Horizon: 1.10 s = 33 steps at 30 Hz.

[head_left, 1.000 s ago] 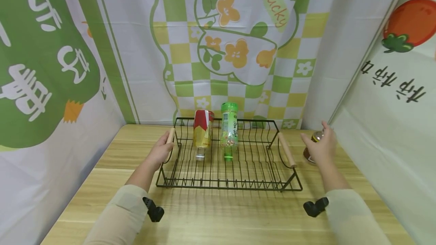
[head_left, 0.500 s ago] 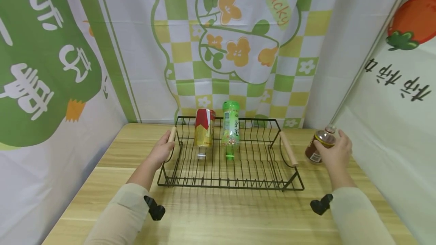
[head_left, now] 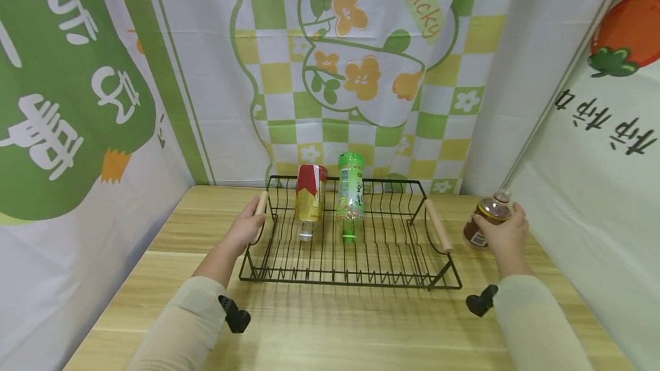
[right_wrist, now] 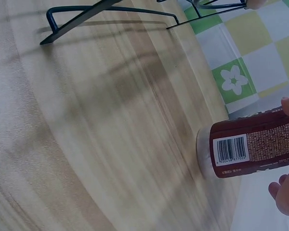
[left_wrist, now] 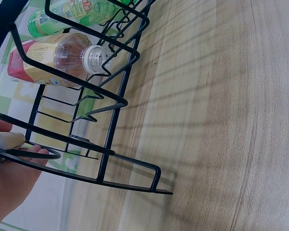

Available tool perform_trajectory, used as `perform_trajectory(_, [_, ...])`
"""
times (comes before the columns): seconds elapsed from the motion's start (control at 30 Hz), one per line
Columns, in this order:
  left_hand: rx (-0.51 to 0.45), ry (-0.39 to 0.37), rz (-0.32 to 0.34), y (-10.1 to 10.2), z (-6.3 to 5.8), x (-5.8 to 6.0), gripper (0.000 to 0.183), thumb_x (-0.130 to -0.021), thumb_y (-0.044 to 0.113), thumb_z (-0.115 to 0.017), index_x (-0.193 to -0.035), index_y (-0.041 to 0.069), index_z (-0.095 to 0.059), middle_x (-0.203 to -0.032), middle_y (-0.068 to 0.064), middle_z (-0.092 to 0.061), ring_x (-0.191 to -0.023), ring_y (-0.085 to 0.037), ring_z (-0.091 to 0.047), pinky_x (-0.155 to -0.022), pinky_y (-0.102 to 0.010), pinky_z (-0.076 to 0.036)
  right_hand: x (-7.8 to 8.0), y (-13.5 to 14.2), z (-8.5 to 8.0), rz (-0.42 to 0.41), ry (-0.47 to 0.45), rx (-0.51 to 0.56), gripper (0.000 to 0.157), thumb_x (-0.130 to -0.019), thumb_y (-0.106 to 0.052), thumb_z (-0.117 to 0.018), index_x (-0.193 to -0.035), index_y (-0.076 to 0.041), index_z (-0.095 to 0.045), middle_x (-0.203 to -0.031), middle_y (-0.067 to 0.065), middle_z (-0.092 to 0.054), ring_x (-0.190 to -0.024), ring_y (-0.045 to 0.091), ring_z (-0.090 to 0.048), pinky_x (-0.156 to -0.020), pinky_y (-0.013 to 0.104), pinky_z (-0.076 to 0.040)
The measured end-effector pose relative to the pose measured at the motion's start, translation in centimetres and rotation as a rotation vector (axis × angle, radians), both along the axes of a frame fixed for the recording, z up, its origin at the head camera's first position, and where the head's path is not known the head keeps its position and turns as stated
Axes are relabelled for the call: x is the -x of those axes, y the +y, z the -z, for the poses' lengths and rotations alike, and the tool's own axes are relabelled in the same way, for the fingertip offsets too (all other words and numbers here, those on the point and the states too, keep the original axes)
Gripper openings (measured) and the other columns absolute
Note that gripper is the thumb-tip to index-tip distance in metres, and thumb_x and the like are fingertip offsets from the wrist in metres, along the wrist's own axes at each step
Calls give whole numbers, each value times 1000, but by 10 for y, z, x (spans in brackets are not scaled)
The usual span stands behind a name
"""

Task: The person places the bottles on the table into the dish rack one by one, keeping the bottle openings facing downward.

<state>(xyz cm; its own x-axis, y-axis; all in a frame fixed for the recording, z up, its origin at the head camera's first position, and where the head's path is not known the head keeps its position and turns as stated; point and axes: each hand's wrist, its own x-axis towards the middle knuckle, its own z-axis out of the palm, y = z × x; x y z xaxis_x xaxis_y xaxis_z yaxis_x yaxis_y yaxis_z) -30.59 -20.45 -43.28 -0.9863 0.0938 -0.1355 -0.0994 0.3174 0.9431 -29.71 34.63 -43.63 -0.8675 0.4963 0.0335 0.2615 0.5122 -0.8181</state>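
Note:
A black wire dish rack (head_left: 330,283) with wooden handles stands on the table. My left hand (head_left: 244,229) grips its left handle (left_wrist: 7,140), thumb and fingers around the wood. At the rack's right stands a clear bottle (head_left: 479,227) with a dark red-brown label; a barcode (right_wrist: 231,149) shows low on it in the right wrist view. My right hand (head_left: 506,239) holds this bottle from the right, thumb on the near side and fingers behind. Inside the rack, a bottle with a red and gold label (head_left: 310,196) leans upside down, beside a green bottle (head_left: 350,196), also cap downward.
The rack's right wooden handle (head_left: 437,226) lies between the rack and the red-brown bottle. Printed cloth (head_left: 361,73) hangs behind the table (head_left: 330,331) and on both sides. A small black device (head_left: 234,314) sits on each sleeve cuff.
My right hand has moved from above the red-brown bottle to its right side and taken hold of it. The left hand stays on the handle, and the head view has shifted slightly.

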Motion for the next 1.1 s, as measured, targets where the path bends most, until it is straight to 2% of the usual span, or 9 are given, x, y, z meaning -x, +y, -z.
perform_trajectory(0.27, [0, -17, -4, -1, -2, -1, 66, -105, 16, -35, -159, 12, 3, -166, -15, 4, -152, -37, 1, -121, -57, -10, 9, 5, 4, -11, -28, -1, 103, -90, -41, -65, -157, -7, 6, -159, 33, -7, -144, 53, -17, -113, 67, -24])
perform_trajectory(0.47, [5, -9, -3, -1, -1, -1, 66, -105, 14, -35, -158, 10, 3, -166, -15, 5, -152, -37, 2, -122, -57, -9, 8, 6, 5, -33, -44, -18, 101, -92, -36, -64, -156, -4, 7, -157, 36, -9, -143, 56, -18, -112, 68, -25])
perform_trajectory(0.6, [4, -4, -7, -1, -1, -2, 65, -105, 14, -35, -158, 10, 3, -166, -15, 5, -152, -37, 1, -122, -57, -10, 7, 4, 6, -47, -20, -16, 99, -92, -33, -64, -156, -2, 5, -156, 37, -12, -142, 56, -21, -112, 67, -25])
perform_trajectory(0.73, [2, -1, -9, 1, -2, -3, 66, -105, 15, -35, -158, 8, 2, -166, -15, 5, -152, -38, 1, -121, -57, -11, 6, 1, 8, -53, -5, 1, 98, -93, -29, -65, -156, -4, 5, -156, 37, -14, -141, 56, -25, -112, 66, -26])
perform_trajectory(0.93, [-1, 1, -10, 0, -2, -4, 66, -104, 13, -36, -158, 7, 1, -165, -16, 5, -152, -37, 3, -122, -57, -9, 8, -1, 12, -57, -21, 45, 98, -93, -32, -63, -156, -11, 9, -156, 37, -14, -140, 56, -25, -112, 65, -28])
perform_trajectory(1.1, [1, -1, -9, 0, -2, -3, 66, -104, 13, -35, -158, 8, 2, -165, -16, 6, -152, -37, 3, -122, -57, -9, 10, -3, 17, -49, 11, 60, 98, -92, -28, -65, -156, -13, 6, -157, 35, -15, -141, 55, -25, -112, 65, -27])
